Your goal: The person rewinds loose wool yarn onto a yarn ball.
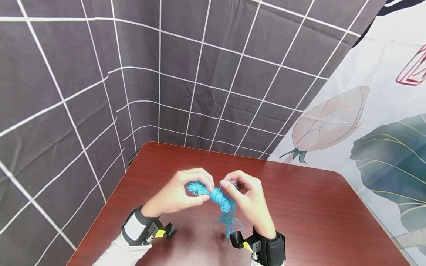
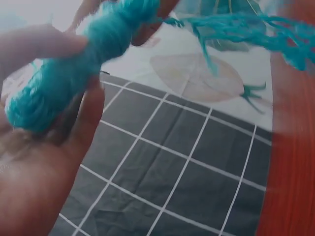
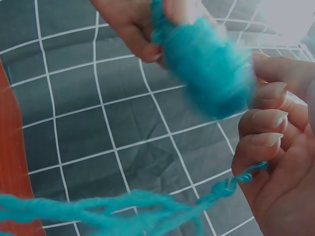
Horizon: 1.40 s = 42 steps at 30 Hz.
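Note:
A twisted hank of bright blue yarn (image 1: 219, 197) hangs above the table between both hands. My left hand (image 1: 173, 194) grips its left part, thumb below and fingers above; in the left wrist view the wound yarn (image 2: 110, 37) lies between thumb and fingers. At the other end of the hank is my right hand (image 1: 249, 195), its fingers curled. A thin strand runs into those fingers in the right wrist view, where the hank (image 3: 206, 69) is blurred. Loose, tangled yarn ends (image 1: 227, 221) dangle below the right hand.
The reddish-brown table (image 1: 299, 207) spreads under both hands. Behind and to the left hangs a grey cloth (image 1: 179, 81) with white grid lines. A white cloth with leaf prints (image 1: 332, 129) hangs at the right. Each wrist wears a black strap with a small camera.

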### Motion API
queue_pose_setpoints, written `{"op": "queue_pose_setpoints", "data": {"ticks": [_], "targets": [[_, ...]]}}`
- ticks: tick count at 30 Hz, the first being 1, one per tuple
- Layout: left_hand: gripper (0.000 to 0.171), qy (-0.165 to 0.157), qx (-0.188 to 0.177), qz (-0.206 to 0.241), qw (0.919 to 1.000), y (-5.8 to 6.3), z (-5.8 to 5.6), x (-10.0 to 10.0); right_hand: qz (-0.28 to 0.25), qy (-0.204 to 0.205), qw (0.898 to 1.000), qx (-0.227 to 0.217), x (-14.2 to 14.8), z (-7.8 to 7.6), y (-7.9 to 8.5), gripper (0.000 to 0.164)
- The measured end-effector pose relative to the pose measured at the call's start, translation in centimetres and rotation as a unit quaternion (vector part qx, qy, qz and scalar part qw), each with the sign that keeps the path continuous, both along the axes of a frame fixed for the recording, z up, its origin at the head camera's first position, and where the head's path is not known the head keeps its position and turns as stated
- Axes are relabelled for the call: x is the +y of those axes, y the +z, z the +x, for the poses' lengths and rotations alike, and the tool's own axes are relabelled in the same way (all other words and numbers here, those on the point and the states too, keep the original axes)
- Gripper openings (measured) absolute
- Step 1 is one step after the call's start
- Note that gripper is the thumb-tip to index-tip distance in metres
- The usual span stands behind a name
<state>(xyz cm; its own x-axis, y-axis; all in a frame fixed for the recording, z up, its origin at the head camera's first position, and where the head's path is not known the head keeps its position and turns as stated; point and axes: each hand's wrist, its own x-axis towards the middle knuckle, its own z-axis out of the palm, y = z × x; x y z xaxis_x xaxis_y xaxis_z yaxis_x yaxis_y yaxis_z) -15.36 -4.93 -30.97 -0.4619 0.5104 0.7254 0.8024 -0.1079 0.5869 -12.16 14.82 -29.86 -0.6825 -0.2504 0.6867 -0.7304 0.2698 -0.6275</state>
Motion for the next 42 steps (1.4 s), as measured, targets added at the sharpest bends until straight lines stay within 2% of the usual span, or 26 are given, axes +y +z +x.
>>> {"op": "queue_pose_setpoints", "data": {"ticks": [2, 5, 10, 14, 17, 19, 22, 26, 29, 32, 34, 37, 40, 42], "targets": [[0.020, -0.029, 0.000, 0.005, 0.9996, 0.1, 0.0, -0.1, 0.004, -0.001, 1.000, -0.001, 0.0, -0.1, -0.1, 0.010], [0.021, -0.051, -0.006, 0.037, 0.9980, 0.1, -0.1, -0.1, 0.014, 0.007, 1.000, -0.011, 0.2, -0.6, -0.6, 0.009], [0.024, -0.029, -0.036, 0.129, 0.9906, 0.1, -0.1, -0.1, 0.042, 0.032, 0.998, -0.028, 0.8, -1.9, -2.5, 0.014], [0.023, 0.032, -0.053, 0.187, 0.9805, 0.1, -0.1, -0.1, 0.069, 0.045, 0.996, -0.038, 0.7, -2.3, -3.3, 0.011], [0.022, 0.095, -0.045, 0.199, 0.9745, 0.2, -0.1, 0.1, 0.081, 0.055, 0.994, -0.045, 0.3, -2.0, -2.8, 0.010], [0.022, 0.136, -0.038, 0.190, 0.9716, 0.1, -0.1, 0.2, 0.086, 0.057, 0.994, -0.047, 0.0, -1.5, -2.0, 0.011], [0.022, 0.195, -0.024, 0.154, 0.9683, 0.0, 0.0, 0.3, 0.084, 0.048, 0.994, -0.052, -0.3, -0.6, -0.9, 0.013], [0.022, 0.230, -0.005, 0.097, 0.9684, -0.2, 0.0, 0.4, 0.063, 0.030, 0.996, -0.054, -0.3, 0.0, -0.1, 0.010], [0.022, 0.219, -0.002, 0.061, 0.9738, -0.3, 0.0, 0.5, 0.037, 0.027, 0.999, -0.029, -0.1, 0.1, 0.0, 0.008], [0.021, 0.186, -0.004, 0.027, 0.9822, -0.4, 0.1, 0.6, 0.016, 0.019, 1.000, -0.001, 0.1, 0.0, 0.0, 0.009], [0.020, 0.150, -0.008, 0.009, 0.9886, -0.4, 0.1, 0.6, 0.005, 0.009, 1.000, 0.011, 0.2, 0.0, -0.1, 0.011], [0.020, 0.077, -0.013, -0.006, 0.9969, -0.3, 0.2, 0.6, -0.006, -0.005, 1.000, 0.016, 0.4, -0.1, -0.1, 0.011], [0.021, 0.005, -0.014, -0.002, 0.9999, -0.1, 0.2, 0.4, -0.007, -0.016, 1.000, 0.020, 0.5, -0.1, 0.0, 0.010], [0.021, -0.029, -0.013, 0.010, 0.9994, 0.1, 0.3, 0.4, -0.001, -0.020, 1.000, 0.020, 0.5, -0.2, 0.0, 0.009]]}}
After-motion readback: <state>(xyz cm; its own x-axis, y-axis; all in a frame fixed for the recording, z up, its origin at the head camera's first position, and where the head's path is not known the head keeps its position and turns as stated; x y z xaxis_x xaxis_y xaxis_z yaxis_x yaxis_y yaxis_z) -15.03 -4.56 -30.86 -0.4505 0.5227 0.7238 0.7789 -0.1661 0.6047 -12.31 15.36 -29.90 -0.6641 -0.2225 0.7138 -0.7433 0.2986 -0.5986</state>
